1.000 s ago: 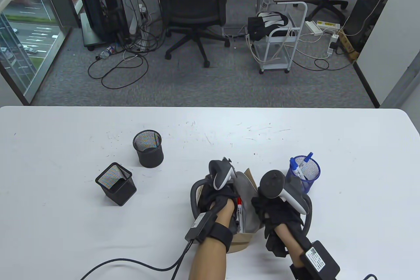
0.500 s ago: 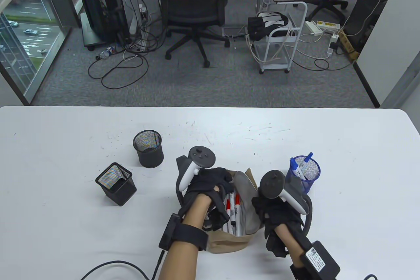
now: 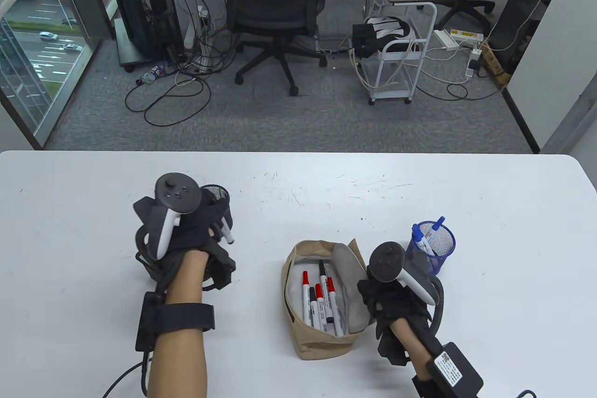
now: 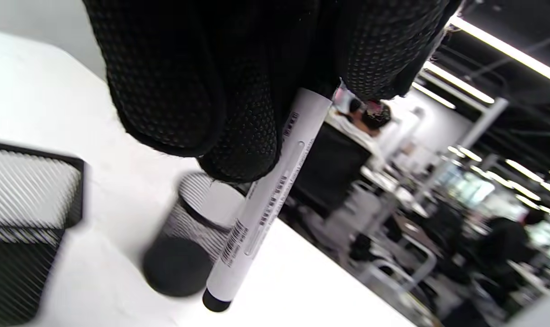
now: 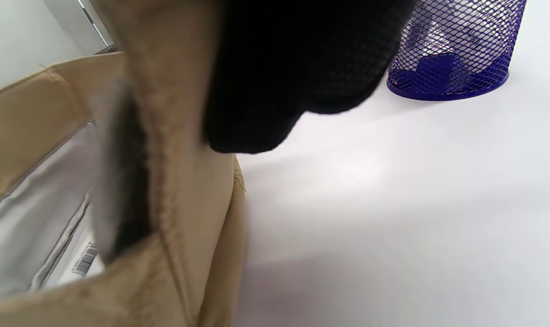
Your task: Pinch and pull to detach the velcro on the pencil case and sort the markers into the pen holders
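The tan pencil case [image 3: 322,346] lies open on the table, with several red-capped and black-capped markers [image 3: 319,304] inside. My right hand [image 3: 373,293] grips the case's flap [image 5: 175,190] at its right side and holds it back. My left hand [image 3: 215,225] pinches a white marker with a black cap [image 4: 266,200], tilted, just above the round black mesh holder [image 4: 188,240]. That holder's rim [image 3: 219,190] shows behind the fingers. The square black mesh holder [image 4: 25,227] stands close by and is mostly hidden under my left hand in the table view.
A blue mesh holder [image 3: 436,241] with blue-capped markers [image 3: 419,239] stands just right of the case, also seen as the blue holder [image 5: 457,50]. A cable runs off the left wrist over the table's front edge.
My left hand has come out of the case with a black-capped marker and moved left and away, over to the round black holder. The right hand has stayed on the flap.
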The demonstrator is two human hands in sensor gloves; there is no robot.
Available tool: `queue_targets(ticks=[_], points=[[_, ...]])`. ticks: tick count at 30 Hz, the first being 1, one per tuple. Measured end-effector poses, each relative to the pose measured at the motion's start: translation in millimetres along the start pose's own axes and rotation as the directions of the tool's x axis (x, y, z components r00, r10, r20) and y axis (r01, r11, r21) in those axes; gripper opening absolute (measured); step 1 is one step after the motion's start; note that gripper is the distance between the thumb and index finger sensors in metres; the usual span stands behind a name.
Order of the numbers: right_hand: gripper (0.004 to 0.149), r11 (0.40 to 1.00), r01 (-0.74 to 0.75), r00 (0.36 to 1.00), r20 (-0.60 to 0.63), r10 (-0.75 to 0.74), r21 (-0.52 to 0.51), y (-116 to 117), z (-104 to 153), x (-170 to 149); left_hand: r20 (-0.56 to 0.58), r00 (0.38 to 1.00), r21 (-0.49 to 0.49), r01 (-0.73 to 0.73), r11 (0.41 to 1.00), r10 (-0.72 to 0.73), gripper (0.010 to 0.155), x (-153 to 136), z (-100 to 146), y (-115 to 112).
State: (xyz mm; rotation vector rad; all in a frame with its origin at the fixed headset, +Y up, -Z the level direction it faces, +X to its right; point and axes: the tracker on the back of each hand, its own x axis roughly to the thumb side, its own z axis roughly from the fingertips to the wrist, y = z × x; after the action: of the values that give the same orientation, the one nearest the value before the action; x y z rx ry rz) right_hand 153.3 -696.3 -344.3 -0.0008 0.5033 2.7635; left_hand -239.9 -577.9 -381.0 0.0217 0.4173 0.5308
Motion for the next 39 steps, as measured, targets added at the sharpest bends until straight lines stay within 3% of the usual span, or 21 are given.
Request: queue_targets(ticks=[5, 12, 16, 21, 26, 29, 32, 39], points=[[0.052, 1.0, -0.004, 1.0, 0.002, 0.004, -0.001, 0, 0, 0, -0.141, 0.988, 0.095, 0.075, 0.993, -0.062, 0.054, -45, -8, 14], [0.052, 1.0, -0.007, 1.0, 0.001, 0.007, -0.002, 1, 0, 1, -0.185, 0.983, 0.062, 0.018, 0.998, -0.006, 0.06, -70, -14, 2], [0.052, 1.0, -0.005, 1.0, 0.001, 0.005, 0.0, 1, 0, 1, -0.122, 0.992, 0.014, 0.037, 0.999, -0.035, 0.06, -49, -8, -3], [0.052, 1.0, -0.01, 1.0, 0.003, 0.01, -0.004, 1, 1, 2, 0.041, 0.998, -0.081, 0.05, 0.995, -0.046, 0.059, 11, 17, -17], [0.052, 1.0, -0.016, 1.0, 0.004, 0.016, -0.008, 1, 1, 2, 0.164, 0.986, -0.246, 0.059, 0.967, -0.018, 0.059, 74, 53, -49], [0.052, 1.0, -0.014, 1.0, 0.004, 0.014, -0.008, 1, 1, 2, 0.191, 0.982, -0.406, 0.078, 0.911, 0.001, 0.059, 99, 67, -83], [0.052, 1.0, -0.02, 1.0, 0.007, 0.02, -0.011, 1, 1, 3, 0.178, 0.982, -0.526, 0.15, 0.837, -0.064, 0.06, 113, 72, -119], [0.052, 0.999, -0.034, 0.999, 0.014, 0.034, -0.019, 4, 2, 6, 0.111, 0.964, -0.676, 0.252, 0.693, -0.242, 0.062, 115, 64, -199]])
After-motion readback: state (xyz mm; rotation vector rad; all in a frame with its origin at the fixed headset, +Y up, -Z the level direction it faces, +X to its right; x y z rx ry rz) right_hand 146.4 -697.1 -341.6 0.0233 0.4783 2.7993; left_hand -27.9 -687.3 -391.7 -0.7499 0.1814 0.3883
